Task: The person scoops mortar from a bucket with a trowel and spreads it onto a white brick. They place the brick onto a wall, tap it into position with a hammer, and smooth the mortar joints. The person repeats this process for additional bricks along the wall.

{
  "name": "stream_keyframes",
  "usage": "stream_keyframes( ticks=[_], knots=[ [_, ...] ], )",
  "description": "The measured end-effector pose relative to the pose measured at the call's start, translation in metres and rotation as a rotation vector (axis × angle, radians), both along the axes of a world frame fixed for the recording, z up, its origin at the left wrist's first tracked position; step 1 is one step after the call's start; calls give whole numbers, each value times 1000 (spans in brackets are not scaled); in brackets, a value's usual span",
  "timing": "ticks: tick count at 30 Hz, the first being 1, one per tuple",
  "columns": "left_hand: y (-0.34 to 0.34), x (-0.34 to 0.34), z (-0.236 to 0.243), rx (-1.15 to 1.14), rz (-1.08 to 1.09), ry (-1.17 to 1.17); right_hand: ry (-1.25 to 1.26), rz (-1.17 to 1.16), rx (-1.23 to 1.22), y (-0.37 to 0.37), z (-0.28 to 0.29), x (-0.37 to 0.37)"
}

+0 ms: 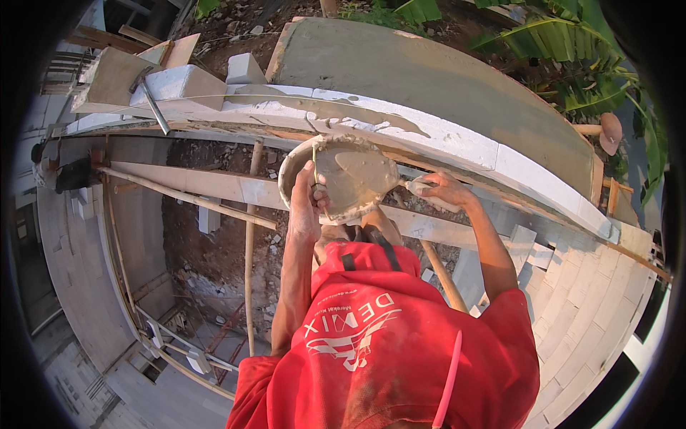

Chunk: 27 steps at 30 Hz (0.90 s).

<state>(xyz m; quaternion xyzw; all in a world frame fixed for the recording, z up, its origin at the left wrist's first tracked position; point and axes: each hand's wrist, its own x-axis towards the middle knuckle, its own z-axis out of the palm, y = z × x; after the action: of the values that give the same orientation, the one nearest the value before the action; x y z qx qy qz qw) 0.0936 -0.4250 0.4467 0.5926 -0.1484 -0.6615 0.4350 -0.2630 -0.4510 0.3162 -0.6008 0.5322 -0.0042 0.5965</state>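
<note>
My left hand (309, 199) grips the thin handle of a round bucket (287, 171) and holds it up in front of my body. Wet grey mortar (357, 161) fills much of the bucket, and its rim is crusted with it. On the right side, my right hand (443, 189) is closed round a mortar-smeared trowel (416, 187). Its front end points at the bucket's right rim; the blade is hard to tell from the mortar. Just beyond the bucket runs a course of white blocks (457, 143), with a streak of spread mortar (336, 111) along its top.
A hammer (151, 104) lies by loose white blocks (182, 86) at the left. A string crosses above the wall. Beyond it lies a grey slab (429, 68). Poles (186, 193) and planks span a deep, rubble-strewn drop below. Another person (50, 168) is at the far left.
</note>
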Motion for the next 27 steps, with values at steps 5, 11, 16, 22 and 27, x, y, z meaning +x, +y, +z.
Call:
stream_keyframes(
  ticks=[5,11,16,22,27],
  knots=[
    [-5,0,-6,-6,-27,59,126,-192,-39,-17,44,-55],
    [-2,4,-16,13,-38,21,526,-134,-323,-45,65,-80],
    [3,9,-25,59,40,85,643,-47,-582,-59,41,-29],
    [16,26,-39,113,142,121,567,26,-659,-95,33,80],
    [32,44,-47,114,232,100,446,56,-925,-124,19,185]
  ],
)
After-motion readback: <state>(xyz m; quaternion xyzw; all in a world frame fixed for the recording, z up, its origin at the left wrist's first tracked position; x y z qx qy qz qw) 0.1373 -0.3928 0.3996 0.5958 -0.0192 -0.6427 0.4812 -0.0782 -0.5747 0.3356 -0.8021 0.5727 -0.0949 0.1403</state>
